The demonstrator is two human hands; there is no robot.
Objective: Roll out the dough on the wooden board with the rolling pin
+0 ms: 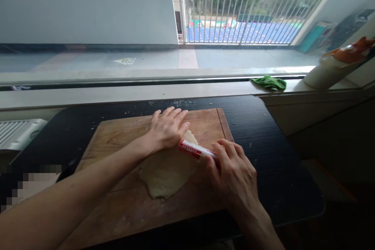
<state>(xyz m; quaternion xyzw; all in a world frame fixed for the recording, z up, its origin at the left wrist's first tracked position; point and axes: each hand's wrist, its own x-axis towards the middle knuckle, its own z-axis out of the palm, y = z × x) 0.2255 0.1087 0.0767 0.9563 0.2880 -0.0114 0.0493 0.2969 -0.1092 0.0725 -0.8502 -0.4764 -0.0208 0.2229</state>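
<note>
A flattened sheet of pale dough (166,175) with an uneven edge lies on a wooden board (129,211). Across its right part slants a rolling pin (191,149), a slim cylinder with a red and white printed surface. My right hand (234,172) is closed around the pin's right end. My left hand (168,129) lies over the upper part of the dough, fingers stretched out toward the board's far edge. The heel of that palm is beside the pin's left end; whether it presses on the pin I cannot tell.
The board rests on a black table (254,133) dusted with flour specks. Behind it runs a window sill (117,93) with a green cloth (269,82) and a pale container (325,72). A white slatted object (22,133) stands at the left.
</note>
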